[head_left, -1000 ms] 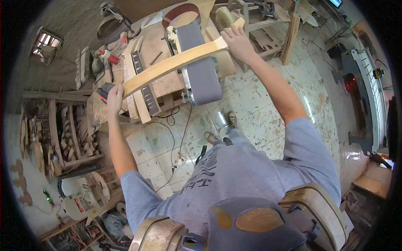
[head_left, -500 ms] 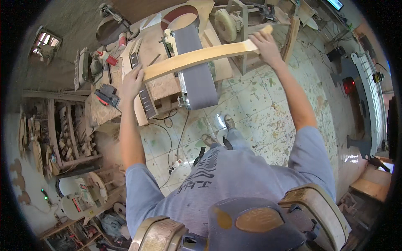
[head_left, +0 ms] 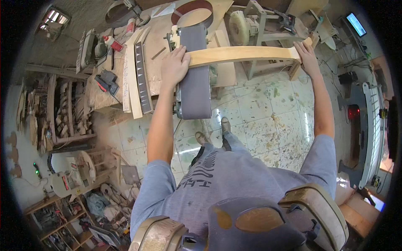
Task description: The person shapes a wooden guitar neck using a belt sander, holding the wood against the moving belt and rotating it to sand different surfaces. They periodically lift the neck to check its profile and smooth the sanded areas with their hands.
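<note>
A long, pale curved wooden piece (head_left: 243,54) lies across the grey belt of a belt sander (head_left: 194,83). My left hand (head_left: 175,67) grips its left end, right over the belt. My right hand (head_left: 307,56) holds the flared right end, well off to the right of the sander. Both arms are stretched forward.
A cluttered workbench (head_left: 125,71) with wooden strips and power tools stands left of the sander. Beyond are a wooden stand with a buffing wheel (head_left: 240,27), a red sanding belt loop (head_left: 192,10) and a machine (head_left: 368,129) at the right. Shelves of parts (head_left: 58,113) fill the left. The tiled floor (head_left: 259,117) is spattered.
The wooden piece has slid to the right across the belt and levelled out; both hands moved right with it, the left hand now over the sander.
</note>
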A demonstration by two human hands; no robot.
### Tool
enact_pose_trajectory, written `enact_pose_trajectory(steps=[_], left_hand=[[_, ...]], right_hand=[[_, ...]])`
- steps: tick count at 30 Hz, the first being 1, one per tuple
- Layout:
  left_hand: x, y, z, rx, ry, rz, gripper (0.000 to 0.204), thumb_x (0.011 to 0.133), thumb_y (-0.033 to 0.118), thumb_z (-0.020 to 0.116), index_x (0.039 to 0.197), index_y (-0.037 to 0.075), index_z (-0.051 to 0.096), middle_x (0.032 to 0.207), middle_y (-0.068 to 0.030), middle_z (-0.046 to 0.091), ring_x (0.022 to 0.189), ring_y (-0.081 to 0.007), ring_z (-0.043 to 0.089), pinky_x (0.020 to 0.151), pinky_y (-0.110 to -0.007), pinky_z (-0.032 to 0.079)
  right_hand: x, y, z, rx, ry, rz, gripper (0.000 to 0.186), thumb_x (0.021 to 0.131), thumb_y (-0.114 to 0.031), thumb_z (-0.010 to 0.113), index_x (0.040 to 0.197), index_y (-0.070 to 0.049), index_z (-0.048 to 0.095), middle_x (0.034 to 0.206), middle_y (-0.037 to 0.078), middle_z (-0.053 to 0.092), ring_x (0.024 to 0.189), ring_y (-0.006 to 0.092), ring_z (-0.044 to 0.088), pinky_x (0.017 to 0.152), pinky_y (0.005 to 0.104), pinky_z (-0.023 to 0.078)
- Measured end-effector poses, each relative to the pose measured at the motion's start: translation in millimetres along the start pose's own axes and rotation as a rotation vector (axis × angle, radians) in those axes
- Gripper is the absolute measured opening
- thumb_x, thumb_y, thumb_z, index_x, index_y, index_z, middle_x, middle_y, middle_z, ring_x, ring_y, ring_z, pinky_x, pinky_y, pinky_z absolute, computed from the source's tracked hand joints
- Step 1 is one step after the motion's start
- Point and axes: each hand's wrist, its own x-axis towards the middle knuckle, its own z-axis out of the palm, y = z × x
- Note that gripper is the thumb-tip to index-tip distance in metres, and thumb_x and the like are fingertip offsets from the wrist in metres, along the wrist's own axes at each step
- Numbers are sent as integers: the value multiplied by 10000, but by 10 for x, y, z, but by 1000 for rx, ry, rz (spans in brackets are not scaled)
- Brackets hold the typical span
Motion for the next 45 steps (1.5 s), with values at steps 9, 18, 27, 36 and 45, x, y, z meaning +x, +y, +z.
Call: enact_pose_trajectory(steps=[9,18,27,36,45], left_hand=[[-394,269,-10,3,76,-156,563,1011,427,452,1398,40,584,1464,-157,559,1362,-329,503,1121,-469,364],[-560,-479,-340,91,79,-173,559,1030,469,450,1421,90,578,1439,-115,585,1289,-330,546,1127,-429,371],[-733,-1168,-750,32,44,-162,535,1038,454,468,1382,69,608,1412,-150,603,1317,-315,540,1119,-419,390],[-1061,-1853,-1166,32,-9,-174,529,1053,437,444,1404,69,592,1389,-187,609,1316,-354,538,1124,-425,381],[-1396,-2300,-1417,-11,-26,-146,536,1069,419,426,1420,40,571,1439,-194,568,1354,-329,505,1144,-415,362]], right_hand=[[775,203,388,-100,50,-125,549,946,-131,528,1479,-234,448,1585,-15,416,1429,291,418,1216,467,295],[1118,-384,354,-8,195,-248,581,907,-165,576,1479,-165,472,1523,61,481,1420,318,413,1205,466,295],[1123,-1286,226,108,316,-160,547,878,-97,609,1418,-124,535,1483,83,520,1412,327,427,1187,481,315],[1118,-2110,-19,83,328,-134,486,918,-171,602,1399,-165,533,1424,65,561,1418,314,432,1172,524,326],[1007,-2692,-219,166,345,-119,471,939,-150,570,1407,-122,522,1417,92,564,1405,345,445,1177,546,333]])
